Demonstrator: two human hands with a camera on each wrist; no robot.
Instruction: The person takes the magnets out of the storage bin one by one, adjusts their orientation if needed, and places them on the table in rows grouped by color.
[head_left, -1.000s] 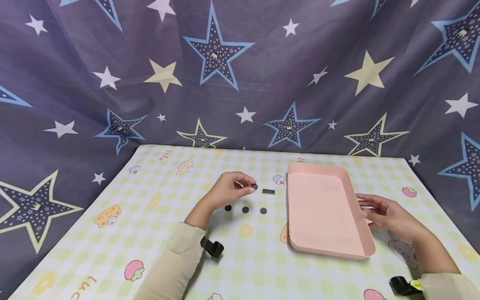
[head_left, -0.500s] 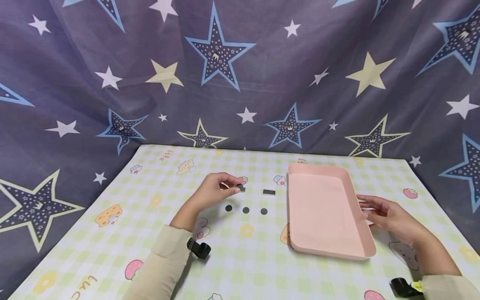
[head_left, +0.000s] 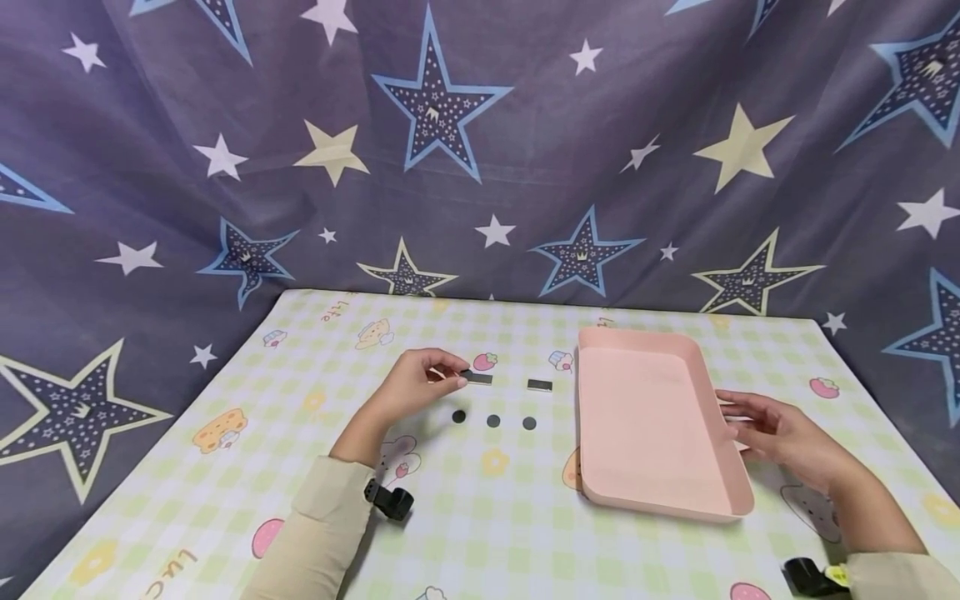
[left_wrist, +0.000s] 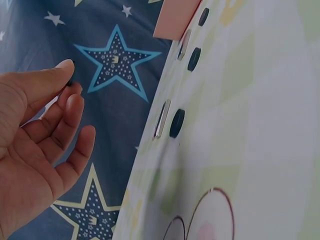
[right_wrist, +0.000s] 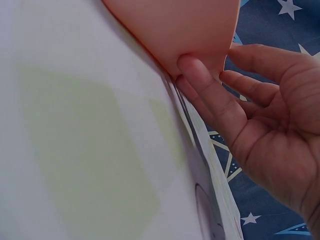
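My left hand (head_left: 415, 385) pinches a small black disc (head_left: 466, 374) between thumb and fingertips, above the table; in the left wrist view only a dark edge of that disc (left_wrist: 71, 80) shows. Just right of those fingertips lies a small dark rectangular piece with a shiny silver edge (head_left: 480, 379). A similar rectangular piece (head_left: 540, 386) lies farther right. Nearer the front, three black discs (head_left: 493, 421) form a row. At the right, my right hand (head_left: 780, 433) touches the outer right wall of a shallow pink tray (head_left: 652, 425) with fairly straight fingers (right_wrist: 197, 75).
A checked tablecloth (head_left: 420, 533) with printed fruit and cartoon figures covers the table. Behind its far edge hangs a dark curtain (head_left: 525, 183) with stars. A black wrist camera (head_left: 390, 500) is strapped to the left sleeve, another (head_left: 813, 577) to the right.
My left hand has moved left with the pinched disc, from near the right rectangular piece to beside the left one, uncovering it. The right hand and the tray have stayed in place.
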